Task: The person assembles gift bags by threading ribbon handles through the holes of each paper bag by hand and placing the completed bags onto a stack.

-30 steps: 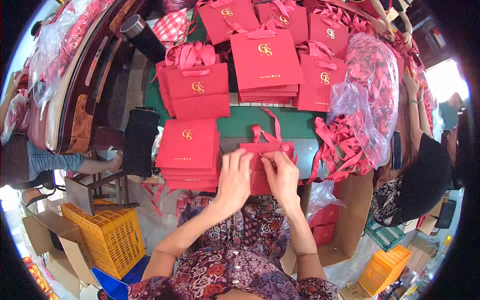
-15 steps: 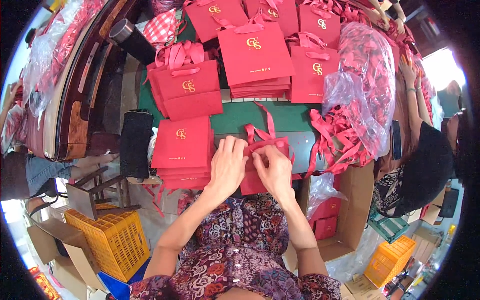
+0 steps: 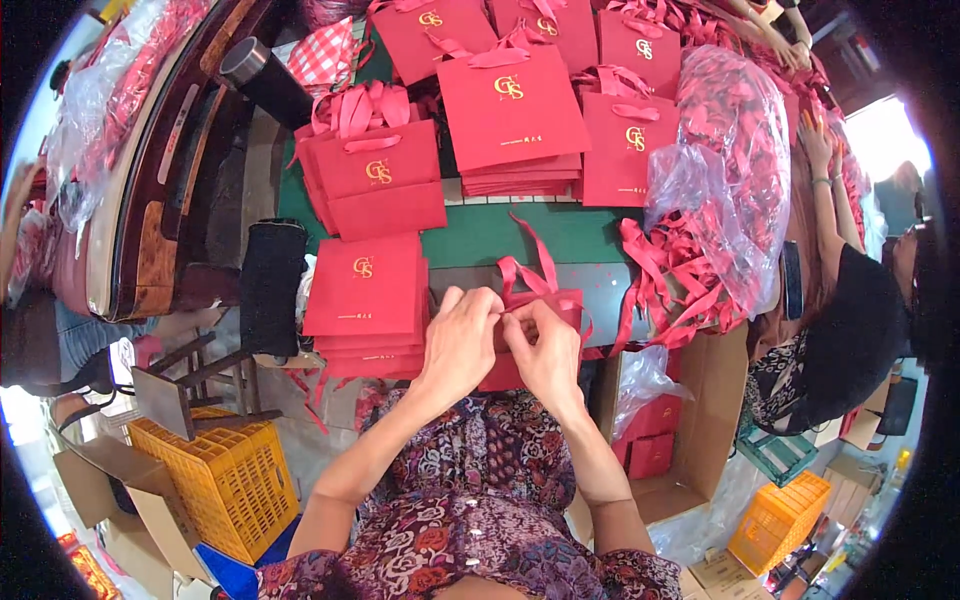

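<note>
Left hand (image 3: 462, 340), right hand (image 3: 545, 350) still pinching ribbon (image 3: 535, 262) — red bag (image 3: 520, 335) unmoved

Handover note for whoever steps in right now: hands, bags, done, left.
Left hand and right hand: fingertips pinched together on the pink ribbon handle at the top edge of a red paper bag lying at the near edge of the green table.
Stack of flat red bags without ribbons lies just left of the hands.
Done: ribboned bags piled further back.
Loose ribbons and a clear sack of ribbons lie to the right.
Left, by the look of it: this handle, then the flat stack.
</note>
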`<state>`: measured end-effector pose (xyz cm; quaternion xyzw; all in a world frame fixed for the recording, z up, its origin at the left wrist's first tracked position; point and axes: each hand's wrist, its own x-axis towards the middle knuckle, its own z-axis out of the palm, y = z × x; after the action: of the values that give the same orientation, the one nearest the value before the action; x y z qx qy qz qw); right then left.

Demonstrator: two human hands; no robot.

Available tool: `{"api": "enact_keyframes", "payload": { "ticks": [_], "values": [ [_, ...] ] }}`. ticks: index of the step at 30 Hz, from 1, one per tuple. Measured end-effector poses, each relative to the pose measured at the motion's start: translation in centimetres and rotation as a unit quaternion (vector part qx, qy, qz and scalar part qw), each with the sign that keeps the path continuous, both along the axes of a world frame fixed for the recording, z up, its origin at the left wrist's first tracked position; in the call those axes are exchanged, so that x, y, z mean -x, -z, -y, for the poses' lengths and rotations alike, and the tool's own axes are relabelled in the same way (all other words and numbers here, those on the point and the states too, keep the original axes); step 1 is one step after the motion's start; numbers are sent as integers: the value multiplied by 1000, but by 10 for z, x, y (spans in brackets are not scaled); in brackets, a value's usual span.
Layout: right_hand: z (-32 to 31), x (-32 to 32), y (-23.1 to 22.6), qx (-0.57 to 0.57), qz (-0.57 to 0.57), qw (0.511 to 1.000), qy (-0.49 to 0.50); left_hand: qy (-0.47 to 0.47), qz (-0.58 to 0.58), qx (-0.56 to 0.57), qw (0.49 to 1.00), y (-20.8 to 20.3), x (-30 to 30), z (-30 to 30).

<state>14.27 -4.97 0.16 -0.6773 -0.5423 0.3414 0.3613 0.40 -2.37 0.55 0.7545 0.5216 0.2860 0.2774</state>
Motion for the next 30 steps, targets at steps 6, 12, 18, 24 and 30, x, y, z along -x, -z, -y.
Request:
{"api": "enact_keyframes", "payload": {
  "ticks": [6,12,18,24,30],
  "values": [
    [-1,-3,0,-27,5,1000,-9,21,56,31,998,-1,4,-1],
    [-5,-4,-5,-124,80,989,-28,42,51,33,997,6,10,-2],
    [-14,-25,-18,-114,106,984,-88,36,47,17,998,6,10,3],
    [-40,-47,-15,55,39,971,-228,70,42,-75,994,8,7,3],
    [-48,-44,6,99,-97,971,-197,107,21,-67,992,4,13,0]
  ]
}}
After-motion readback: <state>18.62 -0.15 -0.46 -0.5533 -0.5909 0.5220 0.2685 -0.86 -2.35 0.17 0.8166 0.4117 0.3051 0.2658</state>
